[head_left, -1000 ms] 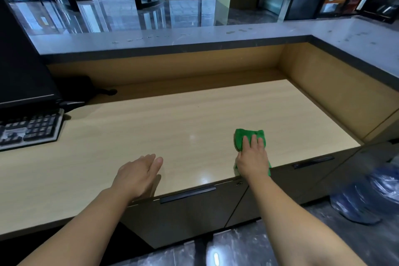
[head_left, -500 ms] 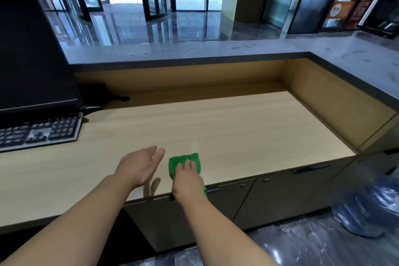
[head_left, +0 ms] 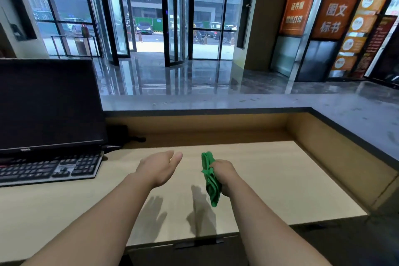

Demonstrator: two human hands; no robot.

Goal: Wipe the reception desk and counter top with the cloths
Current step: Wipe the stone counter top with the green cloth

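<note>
A pale wood desk (head_left: 280, 179) fills the lower frame at a lobby reception, bordered at the back and right by a raised grey counter top (head_left: 216, 100). A dark monitor (head_left: 47, 103) stands at the desk's left end, with a black keyboard (head_left: 49, 168) lying in front of it. 2 bare forearms reach in over the desk's near edge. The left hand (head_left: 159, 168) hovers above the wood, fingers straight and together, holding nothing. Just to its right and not touching it, the right hand (head_left: 225, 174) is curled into a fist round a bunched green cloth (head_left: 210, 181). The cloth pokes up past the knuckles and hangs below them, clear of the desk. Both hands cast shadows on the surface beneath.
</note>
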